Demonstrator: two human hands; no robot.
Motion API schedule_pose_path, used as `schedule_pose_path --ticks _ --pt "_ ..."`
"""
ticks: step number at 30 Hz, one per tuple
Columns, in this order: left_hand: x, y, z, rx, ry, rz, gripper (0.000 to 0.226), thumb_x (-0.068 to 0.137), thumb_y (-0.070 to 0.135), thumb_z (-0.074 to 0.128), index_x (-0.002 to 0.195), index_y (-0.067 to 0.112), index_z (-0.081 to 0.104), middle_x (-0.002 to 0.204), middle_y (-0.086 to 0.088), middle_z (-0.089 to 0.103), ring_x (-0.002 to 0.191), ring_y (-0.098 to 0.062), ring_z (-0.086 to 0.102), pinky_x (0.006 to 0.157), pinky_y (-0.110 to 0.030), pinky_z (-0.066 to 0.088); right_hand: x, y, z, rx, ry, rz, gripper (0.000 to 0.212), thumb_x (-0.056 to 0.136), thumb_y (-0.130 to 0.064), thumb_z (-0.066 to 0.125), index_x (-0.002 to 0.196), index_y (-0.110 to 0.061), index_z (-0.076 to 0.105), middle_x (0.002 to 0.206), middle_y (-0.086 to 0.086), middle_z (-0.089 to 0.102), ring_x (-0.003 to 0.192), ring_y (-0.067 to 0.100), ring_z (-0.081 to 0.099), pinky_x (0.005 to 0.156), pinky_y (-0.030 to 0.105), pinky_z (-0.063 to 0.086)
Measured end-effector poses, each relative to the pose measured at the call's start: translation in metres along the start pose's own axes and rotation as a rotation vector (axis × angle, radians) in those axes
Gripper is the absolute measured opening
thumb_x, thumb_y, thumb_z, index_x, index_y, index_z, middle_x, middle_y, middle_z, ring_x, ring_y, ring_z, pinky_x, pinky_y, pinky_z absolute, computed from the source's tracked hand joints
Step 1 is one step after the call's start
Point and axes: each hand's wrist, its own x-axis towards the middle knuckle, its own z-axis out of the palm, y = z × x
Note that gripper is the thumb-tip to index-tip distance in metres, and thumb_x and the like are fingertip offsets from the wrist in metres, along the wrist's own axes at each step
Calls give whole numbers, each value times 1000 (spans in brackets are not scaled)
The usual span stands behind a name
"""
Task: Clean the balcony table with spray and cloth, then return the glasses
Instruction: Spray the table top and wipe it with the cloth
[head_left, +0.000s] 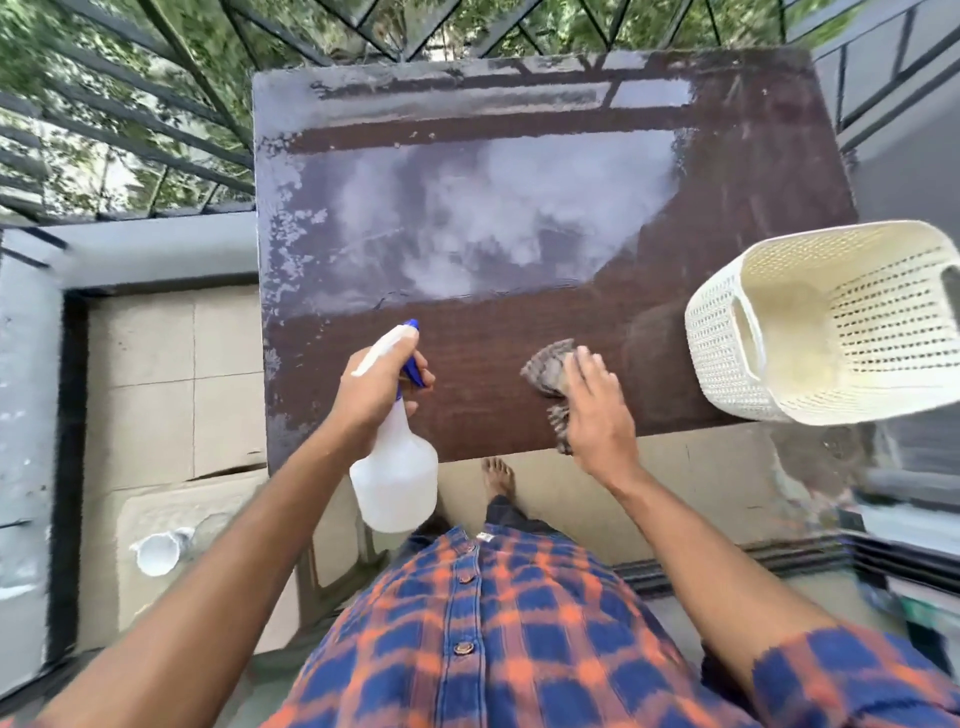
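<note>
**Counter sprayed, cloth down for the wipe**

Head view. Counter (483, 358) fills the middle of my feed. It is dark brown, with a broad wet film (493, 218) spread from the centre out to 12 o'clock and patchy along the 9 o'clock edge. The strip nearest me looks dry. I judge the spraying mostly done and the wiping about to begin.

My left hand (374, 395) is at 7 o'clock over the near part of the counter. Its fingers are wrapped round the neck of the spray bottle (395, 478), by the blue trigger, with the nozzle aimed toward 12 o'clock. The bottle's body hangs past the near edge. My right hand (597, 415) is at 5 o'clock, fingers straight, lying flat on the striped cloth (548, 369) and pressing it to the counter. A tail of cloth droops over the near edge below the palm.

To wipe well, I'd gather that tail first. Then I'd hold the palm flat and push the cloth into the film toward 12 o'clock in overlapping strokes, working across from 9 to 3 o'clock. I'd stop short of the white basket (727, 364) at 3 o'clock on the right edge, so it isn't nudged off.

I can't make out the glasses. A pale cup (158, 553) sits at 8 o'clock, low and off the counter, too blurred to name.
</note>
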Motion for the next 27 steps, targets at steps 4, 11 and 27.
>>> schedule_pose_path --ticks 4,11,27 --pt "3 4 -8 3 -24 19 39 101 41 52 85 8 64 81 -9 70 74 -18 67 61 -30 45 30 41 -26 0 113 320 63 94 1 38 156 0 24 164 21 21 152 37 18 124 45 18" --pt "12 -3 -10 15 -56 20 38 101 43 52 84 11 64 77 -6 71 74 -18 68 61 -30 45 95 5 -33 -5 102 369 65 100 -13 47 157 -1 19 165 21 13 153 35 15 124 37 13" --pt "16 -5 -1 -60 -74 -10 37 101 39 55 82 9 63 76 -10 70 68 -19 68 50 -27 44 17 33 -45 -41 100 412 58 91 -4 54 148 -9 45 160 10 34 140 29 44 112 37 38"
